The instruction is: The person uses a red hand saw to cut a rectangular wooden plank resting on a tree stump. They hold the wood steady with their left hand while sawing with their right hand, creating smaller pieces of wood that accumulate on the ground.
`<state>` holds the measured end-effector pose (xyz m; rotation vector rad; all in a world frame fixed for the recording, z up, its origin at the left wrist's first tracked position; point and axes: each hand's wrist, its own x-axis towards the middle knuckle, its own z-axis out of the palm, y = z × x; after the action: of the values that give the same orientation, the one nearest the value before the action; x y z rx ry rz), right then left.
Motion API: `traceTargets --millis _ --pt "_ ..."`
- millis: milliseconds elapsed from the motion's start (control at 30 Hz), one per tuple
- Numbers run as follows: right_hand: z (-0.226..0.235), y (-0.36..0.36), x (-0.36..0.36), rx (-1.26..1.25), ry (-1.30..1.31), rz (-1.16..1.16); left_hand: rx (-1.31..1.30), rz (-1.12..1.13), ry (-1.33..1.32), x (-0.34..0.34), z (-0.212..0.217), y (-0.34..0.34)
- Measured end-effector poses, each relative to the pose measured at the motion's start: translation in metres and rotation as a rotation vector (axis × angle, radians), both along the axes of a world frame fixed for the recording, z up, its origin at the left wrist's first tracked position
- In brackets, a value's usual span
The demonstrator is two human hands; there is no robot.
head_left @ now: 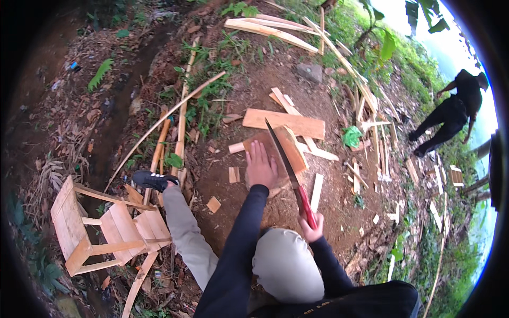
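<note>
My left hand (261,165) lies flat, fingers stretched out, on top of a thick brown wooden block (280,183). In my right hand (312,227) is the red handle of a hand saw (286,159). Its long dark blade points away from me and tapers toward the far end. The blade lies across the block, just right of my left hand; whether its teeth are in the wood cannot be seen. A paler piece of wood (295,152) shows on the blade's right side. Behind the block, a flat plank (286,122) rests crosswise on other strips.
A slatted wooden chair or stool (121,229) lies at the left by my shoe (154,180). Offcuts (213,204) dot the brown soil. Long wooden strips (273,34) lie at the far side and right. A person in dark clothes (456,108) stands far right. A ditch (130,79) runs left.
</note>
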<state>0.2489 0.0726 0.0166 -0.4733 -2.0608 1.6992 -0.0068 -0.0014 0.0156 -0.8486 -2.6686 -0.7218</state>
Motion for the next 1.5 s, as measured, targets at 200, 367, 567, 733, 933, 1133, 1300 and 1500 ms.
traceTargets --millis 200,367,567,733,933,1133,1300,1500 --pt "-0.002 0.021 -0.076 0.110 0.039 -0.109 0.012 -0.019 0.009 0.014 -0.006 0.011" --pt "0.016 -0.006 -0.005 0.069 0.068 0.030 0.015 0.020 -0.001 0.001 -0.011 -0.009" --pt "-0.002 0.015 -0.065 -0.029 0.000 -0.070 0.013 0.011 0.026 0.003 -0.006 0.002" --pt "0.006 0.009 0.001 0.278 0.122 0.048 -0.028 0.042 0.030 -0.011 -0.004 -0.001" --pt "0.006 0.029 -0.073 -0.092 -0.064 0.031 0.013 0.021 0.011 0.001 -0.003 0.003" --pt "0.013 0.000 -0.001 0.091 0.078 0.020 0.020 0.006 -0.030 0.004 -0.009 0.001" --pt "0.000 0.013 -0.067 -0.219 0.028 -0.126 0.011 0.021 0.004 0.010 -0.017 0.006" --pt "0.028 -0.001 -0.007 0.000 -0.100 -0.039 0.002 0.045 0.008 -0.001 -0.015 0.001"
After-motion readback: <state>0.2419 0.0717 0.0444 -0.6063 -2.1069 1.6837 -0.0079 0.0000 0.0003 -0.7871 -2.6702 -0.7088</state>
